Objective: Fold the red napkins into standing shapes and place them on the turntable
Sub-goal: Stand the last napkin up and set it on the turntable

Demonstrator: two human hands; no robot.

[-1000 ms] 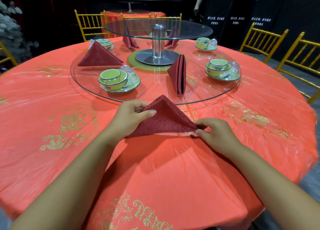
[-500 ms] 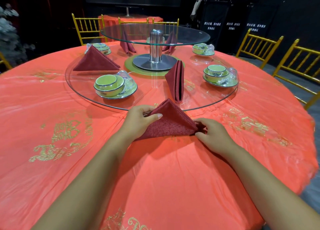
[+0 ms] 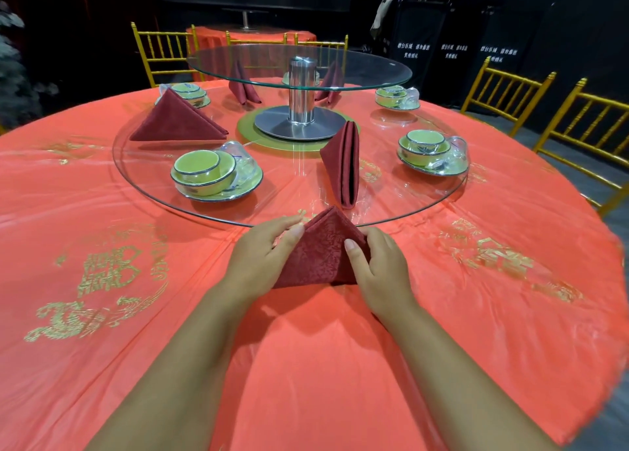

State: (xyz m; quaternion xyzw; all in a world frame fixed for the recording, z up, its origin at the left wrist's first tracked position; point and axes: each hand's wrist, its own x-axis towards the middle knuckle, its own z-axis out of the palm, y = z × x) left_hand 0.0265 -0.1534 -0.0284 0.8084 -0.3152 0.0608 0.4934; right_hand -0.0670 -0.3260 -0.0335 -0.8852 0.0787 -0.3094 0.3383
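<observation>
1. Dark-red napkin (image 3: 320, 253), a triangle at frame centre, lies just short of the glass turntable (image 3: 289, 178).
2. The left hand (image 3: 262, 256) and right hand (image 3: 381, 267) pinch its sides, thumbs in front: the shaping step.
3. Next, probably: stand it on the glass.

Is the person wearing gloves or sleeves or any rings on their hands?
No. The left hand and right hand are bare: no gloves, rings, watch or bracelets show. The left forearm and right forearm are bare too, no sleeve in view. The right thumbnail looks short and unpainted.
</observation>
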